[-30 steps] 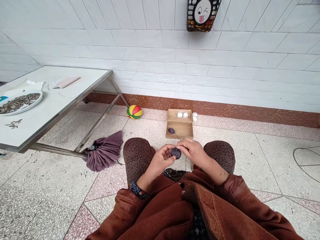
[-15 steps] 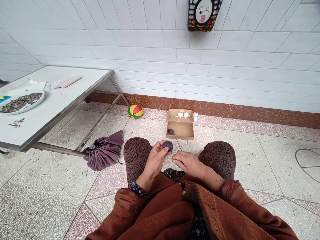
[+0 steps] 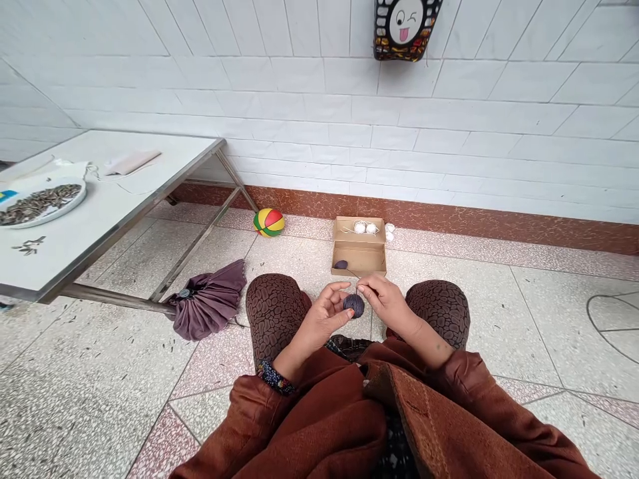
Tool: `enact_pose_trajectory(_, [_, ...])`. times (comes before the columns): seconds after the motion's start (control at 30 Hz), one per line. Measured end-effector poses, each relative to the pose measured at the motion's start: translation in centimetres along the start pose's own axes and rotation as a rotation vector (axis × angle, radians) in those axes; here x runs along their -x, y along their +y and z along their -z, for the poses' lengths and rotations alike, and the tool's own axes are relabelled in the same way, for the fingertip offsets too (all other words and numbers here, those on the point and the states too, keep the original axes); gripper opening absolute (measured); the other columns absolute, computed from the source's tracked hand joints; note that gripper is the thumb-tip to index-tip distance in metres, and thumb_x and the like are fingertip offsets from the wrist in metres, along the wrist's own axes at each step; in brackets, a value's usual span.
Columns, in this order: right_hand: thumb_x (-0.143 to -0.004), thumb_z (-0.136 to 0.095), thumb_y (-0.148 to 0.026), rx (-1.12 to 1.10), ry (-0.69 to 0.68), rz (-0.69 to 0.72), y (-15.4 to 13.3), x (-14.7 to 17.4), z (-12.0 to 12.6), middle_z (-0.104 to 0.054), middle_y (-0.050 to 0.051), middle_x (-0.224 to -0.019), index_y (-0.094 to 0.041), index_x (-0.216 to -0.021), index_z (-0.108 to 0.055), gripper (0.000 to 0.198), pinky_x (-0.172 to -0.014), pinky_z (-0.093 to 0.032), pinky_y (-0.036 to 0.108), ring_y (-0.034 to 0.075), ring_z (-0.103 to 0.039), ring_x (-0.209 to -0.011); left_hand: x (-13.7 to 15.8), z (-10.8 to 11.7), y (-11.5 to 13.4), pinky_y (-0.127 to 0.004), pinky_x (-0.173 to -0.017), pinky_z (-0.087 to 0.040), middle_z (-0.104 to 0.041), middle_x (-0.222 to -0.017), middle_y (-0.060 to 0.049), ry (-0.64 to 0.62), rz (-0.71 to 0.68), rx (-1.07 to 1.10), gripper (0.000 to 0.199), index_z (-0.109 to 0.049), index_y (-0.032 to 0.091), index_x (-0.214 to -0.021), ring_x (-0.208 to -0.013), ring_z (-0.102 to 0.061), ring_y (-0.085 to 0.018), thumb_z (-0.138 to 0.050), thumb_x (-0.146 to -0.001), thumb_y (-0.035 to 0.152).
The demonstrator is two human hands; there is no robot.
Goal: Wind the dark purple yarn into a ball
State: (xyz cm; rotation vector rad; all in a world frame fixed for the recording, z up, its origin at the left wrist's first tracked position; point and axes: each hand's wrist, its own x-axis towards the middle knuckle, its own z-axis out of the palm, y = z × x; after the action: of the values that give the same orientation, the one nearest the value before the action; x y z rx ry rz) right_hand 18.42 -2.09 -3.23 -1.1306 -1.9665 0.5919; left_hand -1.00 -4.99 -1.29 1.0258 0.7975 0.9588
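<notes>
Between my knees, my left hand (image 3: 327,316) holds a dark purple-grey ball of yarn (image 3: 354,306), its thumb against the near side. My right hand (image 3: 387,299) pinches the yarn strand just above the ball, at its upper right. From there the strand runs back to a second dark yarn ball (image 3: 341,265), which lies in the near half of an open cardboard box (image 3: 367,261) on the floor. White balls of yarn (image 3: 365,227) rest in the far half of that box.
More white balls (image 3: 390,231) sit right of the box. A colourful ball (image 3: 268,223) and a folded purple cloth (image 3: 210,303) lie at left, near a low table (image 3: 124,223) bearing a plate of seeds (image 3: 44,209). A black basket (image 3: 404,30) hangs on the wall.
The held yarn ball has moved right and down, turned in my left hand. My right hand has risen from below the ball to above it, with the strand.
</notes>
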Motion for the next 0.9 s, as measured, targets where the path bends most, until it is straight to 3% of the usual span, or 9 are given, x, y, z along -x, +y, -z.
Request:
enact_pose_trajectory(0.2, [-0.103,-0.045,-0.024,-0.118,-0.043,-0.018,0.8,1.2,-2.1,-0.065,0.004,-0.083,-0.022,-0.088,-0.059,0.021,-0.072,-0.050,0.030,0.019,-0.062,-0.078,0.1,0.0,-0.2,-0.028,-0.073,-0.054,-0.067,-0.109,-0.007,-0.023,0.076,0.169,0.043,-0.071,0.023,-0.120,-0.078,-0.068,-0.015,-0.080,-0.080,0.037])
enact_pose_trajectory(0.43, [-0.102,-0.046,-0.020,-0.045,-0.134,-0.010,1.5,2.2,-2.9,-0.063,0.004,-0.082,-0.020,-0.089,-0.059,0.019,-0.072,-0.049,0.029,0.019,-0.061,-0.078,0.0,0.3,0.1,-0.026,-0.075,-0.053,-0.068,-0.109,-0.008,0.025,0.105,0.287,0.043,-0.073,0.019,-0.118,-0.076,-0.064,-0.012,-0.082,-0.078,0.030])
enact_pose_trajectory(0.57, [-0.104,-0.046,-0.024,0.042,-0.198,0.009,1.4,2.7,-3.0,-0.064,0.006,-0.084,-0.019,-0.090,-0.061,0.021,-0.069,-0.049,0.030,0.020,-0.062,-0.077,-0.2,0.3,0.1,-0.028,-0.081,-0.053,-0.068,-0.114,-0.008,0.029,0.075,0.278,0.045,-0.070,0.019,-0.119,-0.082,-0.064,-0.013,-0.083,-0.078,0.028])
enact_pose_trajectory(0.73, [-0.106,-0.046,-0.029,0.061,-0.267,0.202,-0.5,2.7,-2.0,-0.065,0.005,-0.085,-0.020,-0.096,-0.064,0.022,-0.070,-0.049,0.029,0.019,-0.062,-0.077,-0.6,0.7,-0.4,-0.026,-0.081,-0.051,-0.068,-0.099,-0.003,0.183,-0.042,0.131,0.044,-0.070,0.020,-0.111,-0.084,-0.062,-0.012,-0.088,-0.071,0.025])
enact_pose_trajectory(0.9, [-0.107,-0.046,-0.029,0.018,-0.168,0.296,-2.5,1.3,0.6,-0.064,0.004,-0.081,-0.021,-0.096,-0.065,0.023,-0.069,-0.049,0.028,0.017,-0.061,-0.075,-0.2,0.8,-0.1,-0.028,-0.084,-0.051,-0.070,-0.098,-0.004,0.225,-0.036,-0.048,0.041,-0.072,0.019,-0.109,-0.089,-0.062,-0.016,-0.087,-0.072,0.030])
